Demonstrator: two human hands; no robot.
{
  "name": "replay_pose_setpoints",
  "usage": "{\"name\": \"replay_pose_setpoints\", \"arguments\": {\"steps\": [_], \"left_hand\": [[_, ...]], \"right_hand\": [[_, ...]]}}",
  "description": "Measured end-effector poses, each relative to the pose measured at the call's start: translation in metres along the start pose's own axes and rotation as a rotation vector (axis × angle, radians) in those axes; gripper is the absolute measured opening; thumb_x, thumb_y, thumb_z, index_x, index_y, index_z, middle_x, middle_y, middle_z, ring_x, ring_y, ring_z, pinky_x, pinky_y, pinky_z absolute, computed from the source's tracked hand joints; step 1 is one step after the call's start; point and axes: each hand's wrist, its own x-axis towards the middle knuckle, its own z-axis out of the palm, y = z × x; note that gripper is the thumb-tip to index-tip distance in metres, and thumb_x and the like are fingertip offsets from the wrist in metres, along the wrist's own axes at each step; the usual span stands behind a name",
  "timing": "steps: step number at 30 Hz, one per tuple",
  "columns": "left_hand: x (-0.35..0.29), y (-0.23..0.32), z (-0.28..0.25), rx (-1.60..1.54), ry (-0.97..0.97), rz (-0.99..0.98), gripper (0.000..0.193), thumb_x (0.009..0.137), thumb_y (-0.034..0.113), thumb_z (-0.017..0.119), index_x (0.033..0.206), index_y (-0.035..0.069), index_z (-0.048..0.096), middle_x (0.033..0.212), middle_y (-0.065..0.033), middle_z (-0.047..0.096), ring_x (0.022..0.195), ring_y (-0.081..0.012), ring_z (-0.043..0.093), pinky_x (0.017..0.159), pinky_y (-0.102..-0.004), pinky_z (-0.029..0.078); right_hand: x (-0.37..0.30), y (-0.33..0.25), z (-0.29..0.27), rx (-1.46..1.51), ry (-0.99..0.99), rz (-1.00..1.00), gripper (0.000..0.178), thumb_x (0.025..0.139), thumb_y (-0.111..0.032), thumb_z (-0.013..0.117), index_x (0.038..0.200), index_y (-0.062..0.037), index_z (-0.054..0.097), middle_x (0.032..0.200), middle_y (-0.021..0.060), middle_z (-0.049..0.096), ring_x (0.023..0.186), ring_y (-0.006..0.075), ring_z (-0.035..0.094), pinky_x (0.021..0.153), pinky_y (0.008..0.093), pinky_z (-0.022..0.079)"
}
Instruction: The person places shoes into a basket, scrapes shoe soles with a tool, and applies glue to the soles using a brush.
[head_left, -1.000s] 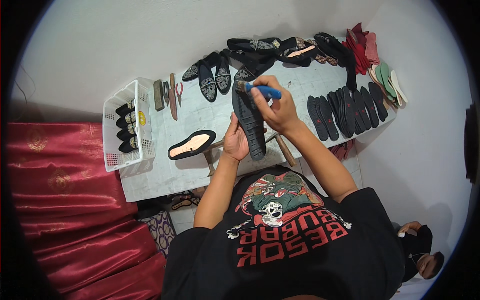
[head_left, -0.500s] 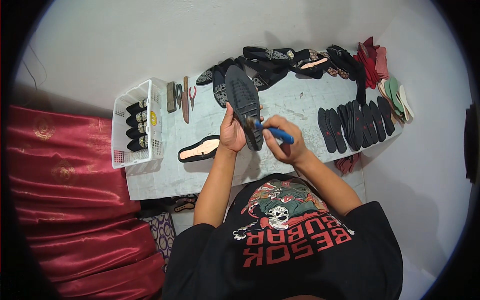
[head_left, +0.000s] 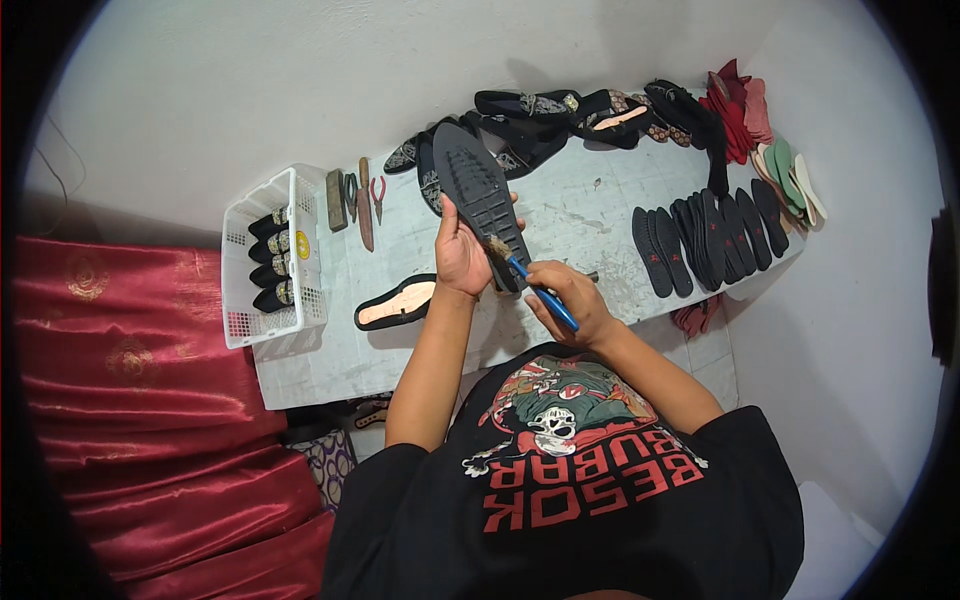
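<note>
My left hand holds a black shoe sole, its ridged face turned up and its rounded toe end pointing away from me. The thumb lies along the left edge, and fingertips show at the right edge. In my right hand is a paintbrush with a blue handle, gripped between thumb and fingers. Its pale bristles touch the ridged face near the narrower end. On the table to the left of the sole lies a black shoe piece with a tan insole, partly behind my left forearm.
A white plastic basket with black patterned shoes stands at the left, beside a block, a knife and red-handled pliers. Black shoes line the wall side. Several black insoles and red fabric pieces lie right.
My right hand has turned the brush so its handle slopes more steeply toward me; the bristles are still on the sole. The sole's toe end has shifted slightly left.
</note>
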Motion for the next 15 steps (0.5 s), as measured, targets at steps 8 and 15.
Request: {"name": "replay_pose_setpoints", "arguments": {"steps": [8, 15], "left_hand": [[0.011, 0.006, 0.004, 0.033, -0.016, 0.04, 0.066, 0.108, 0.058, 0.033, 0.145, 0.005, 0.048, 0.131, -0.0226, 0.064, 0.111, -0.0364, 0.069, 0.095, -0.0533, 0.06], [0.009, -0.014, 0.001, 0.114, -0.014, -0.086, 0.064, 0.11, 0.054, 0.032, 0.147, 0.004, 0.047, 0.134, -0.0172, 0.063, 0.119, -0.032, 0.065, 0.101, -0.0525, 0.055]], "right_hand": [[0.004, -0.011, -0.026, 0.047, -0.071, 0.173, 0.016, 0.088, -0.008, 0.069, 0.1, -0.0019, 0.06, 0.08, 0.0134, 0.066, 0.067, 0.0308, 0.066, 0.064, 0.0375, 0.053], [0.061, 0.025, -0.057, 0.042, 0.043, 0.368, 0.014, 0.091, -0.015, 0.068, 0.095, -0.0027, 0.062, 0.071, 0.0103, 0.063, 0.059, 0.0219, 0.064, 0.059, 0.0327, 0.05]]}}
